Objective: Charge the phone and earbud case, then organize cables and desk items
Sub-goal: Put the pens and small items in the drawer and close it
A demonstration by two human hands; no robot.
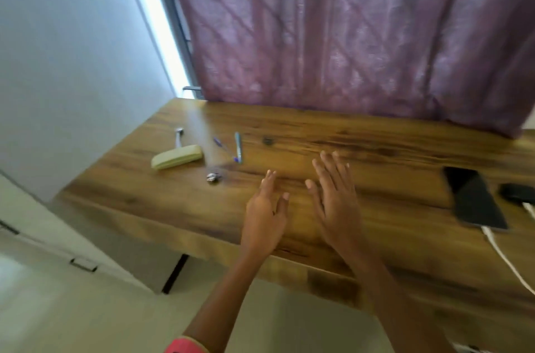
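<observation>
So, with the phone [474,199] and earbud case [518,192] looking cabled up at the right end of the desk [376,132], I'd slide the empty, spread-fingered left hand [266,216] and right hand [335,202] over to gather the pens [238,147] beside the pale pouch [177,156].

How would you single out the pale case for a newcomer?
Find the wooden desk by the purple curtain, then look to its far left end. The pale case lies there, left of two pens: the only thick, rounded, yellow-green thing.

Purple curtain [347,28] hangs behind wooden desk [390,150]. White wall [66,49] left of desk. Pale drawer unit [43,237] below desk's left end.
</observation>
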